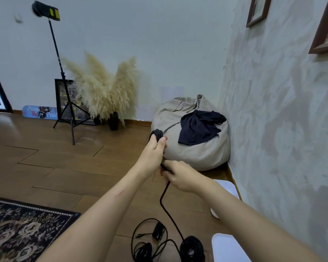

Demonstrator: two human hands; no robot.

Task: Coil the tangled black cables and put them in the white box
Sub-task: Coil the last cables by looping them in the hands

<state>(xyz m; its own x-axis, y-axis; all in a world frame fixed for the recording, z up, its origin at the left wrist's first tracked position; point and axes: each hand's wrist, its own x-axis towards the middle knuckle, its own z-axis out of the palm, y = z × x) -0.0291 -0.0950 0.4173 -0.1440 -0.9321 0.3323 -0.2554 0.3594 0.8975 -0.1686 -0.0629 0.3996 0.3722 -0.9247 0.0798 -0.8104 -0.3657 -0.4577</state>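
My left hand (153,148) is stretched out forward and grips a small coil of black cable (157,134) wound round its fingers. My right hand (180,175) pinches the same cable just below the left wrist. From there the cable strand (166,203) hangs down to the floor and runs into a black bundle (192,247). More loose black cables with a small adapter (157,230) lie tangled beside it. The white box (228,248) stands at the lower right, partly behind my right forearm, with another white piece (228,187) behind it.
A beige beanbag (193,148) with a dark cloth (199,127) sits in the corner by the right wall. On the wooden floor stand a black tripod (68,108), pampas grass in a dark vase (113,121) and a patterned rug (21,229) at lower left.
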